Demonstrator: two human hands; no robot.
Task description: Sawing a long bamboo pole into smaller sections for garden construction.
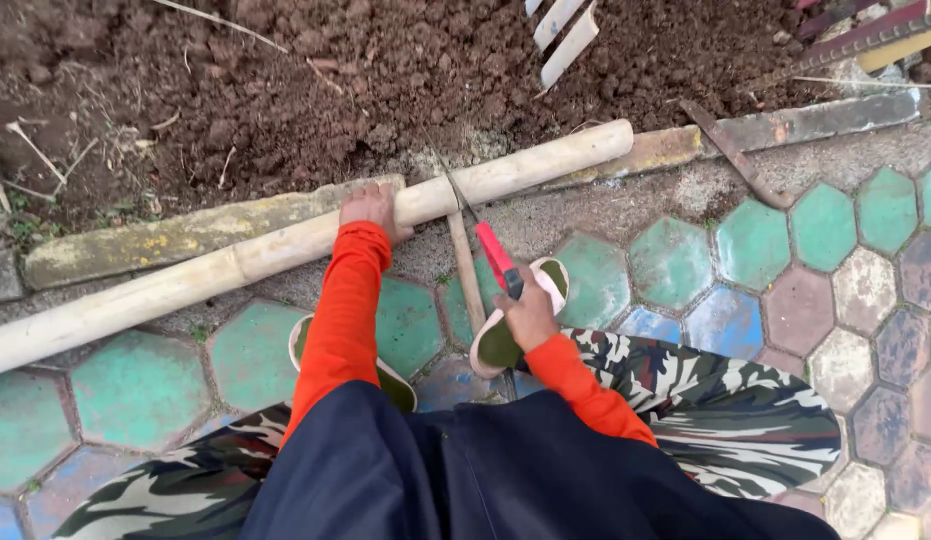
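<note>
A long pale bamboo pole (235, 265) lies slanted across the curb and the paving. My left hand (370, 207) presses down on top of it near its middle. My right hand (527, 312) grips the red handle of a hand saw (493, 250), whose thin blade rests across the pole just right of my left hand. A narrow bamboo strip (465, 270) lies on the ground under the saw, pointing toward me. Both arms wear orange sleeves.
Loose brown soil (285, 80) fills the bed beyond a yellow-stained curb (165, 235). Painted hexagonal pavers (745, 250) cover the ground. Split bamboo pieces (565, 35) lie at the top, a rusty metal bar (735, 155) at the right. My sandalled feet (500, 335) flank the strip.
</note>
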